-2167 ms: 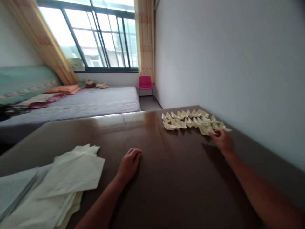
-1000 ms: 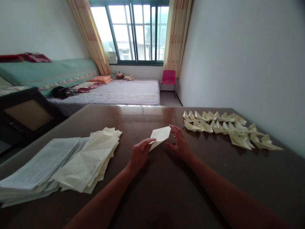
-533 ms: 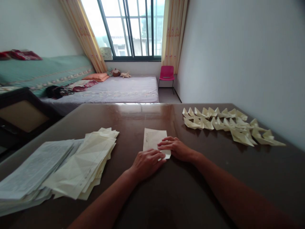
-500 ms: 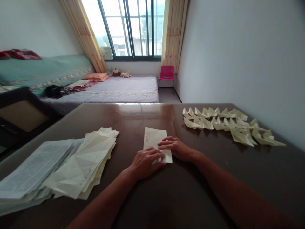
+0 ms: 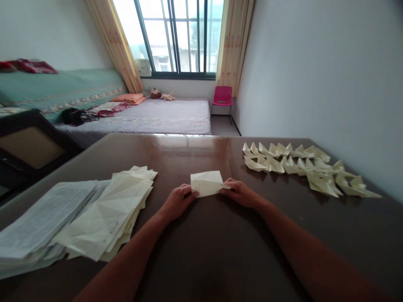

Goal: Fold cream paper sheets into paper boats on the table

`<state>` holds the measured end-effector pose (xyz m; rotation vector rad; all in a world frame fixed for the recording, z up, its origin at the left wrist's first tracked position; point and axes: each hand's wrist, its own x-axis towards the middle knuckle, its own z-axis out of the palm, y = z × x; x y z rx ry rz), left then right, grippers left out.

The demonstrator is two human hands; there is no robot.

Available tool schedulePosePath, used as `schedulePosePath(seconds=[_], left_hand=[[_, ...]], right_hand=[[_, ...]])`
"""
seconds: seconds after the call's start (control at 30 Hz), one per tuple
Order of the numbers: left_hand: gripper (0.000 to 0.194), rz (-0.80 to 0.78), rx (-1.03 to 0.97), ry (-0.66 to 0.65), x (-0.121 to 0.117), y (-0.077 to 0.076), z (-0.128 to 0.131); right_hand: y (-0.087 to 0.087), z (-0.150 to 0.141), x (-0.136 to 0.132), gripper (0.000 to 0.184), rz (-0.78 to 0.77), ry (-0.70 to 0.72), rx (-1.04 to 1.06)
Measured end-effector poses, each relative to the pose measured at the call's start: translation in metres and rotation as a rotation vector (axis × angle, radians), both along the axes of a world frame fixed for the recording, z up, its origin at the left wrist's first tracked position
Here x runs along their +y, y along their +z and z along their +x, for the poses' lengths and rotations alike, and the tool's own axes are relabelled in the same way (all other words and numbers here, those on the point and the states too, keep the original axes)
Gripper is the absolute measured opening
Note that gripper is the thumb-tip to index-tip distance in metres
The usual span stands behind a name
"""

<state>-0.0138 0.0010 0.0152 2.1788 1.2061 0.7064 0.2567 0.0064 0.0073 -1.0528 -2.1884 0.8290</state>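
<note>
A small cream sheet of paper (image 5: 206,183) is at the middle of the brown table, its near part bent up and over toward the far side. My left hand (image 5: 180,200) pinches its left near corner between thumb and fingers. At the right near corner, my right hand (image 5: 239,192) grips the paper the same way. Faint print shows near the left end of the turned-up part. Whether the fold lies flat or stands slightly raised, I cannot tell.
Left of my arms lie a pile of creased cream sheets (image 5: 110,209) and a stack of printed papers (image 5: 47,214). Several folded paper boats (image 5: 289,161) stand in rows at the right. Beyond the glossy table (image 5: 176,157) are a bed (image 5: 170,115) and a pink chair (image 5: 222,96).
The paper lay long and flat under both hands; now its near part is turned up, making it shorter. My hands have moved apart to its two sides. The view shifted slightly.
</note>
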Motion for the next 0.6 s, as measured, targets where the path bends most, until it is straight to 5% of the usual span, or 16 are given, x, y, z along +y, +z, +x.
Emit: schedulePosePath(seconds=[0.13, 0.3, 0.43, 0.6], left_hand=[[0.037, -0.009, -0.003, 0.227, -0.002, -0.003, 0.011], [0.063, 0.044, -0.026, 0.262, -0.003, -0.006, 0.012], [0.036, 0.154, 0.07, 0.177, -0.002, -0.01, 0.011], [0.031, 0.228, 0.137, 0.162, 0.0, -0.013, 0.011]], right_hand=[[-0.006, -0.009, 0.002, 0.031, -0.018, -0.309, 0.02], [-0.008, -0.024, 0.002, 0.031, 0.06, -0.546, -0.057], [-0.008, -0.027, 0.002, 0.03, 0.098, -0.583, -0.099], [0.003, -0.024, 0.013, 0.014, 0.07, -0.457, -0.278]])
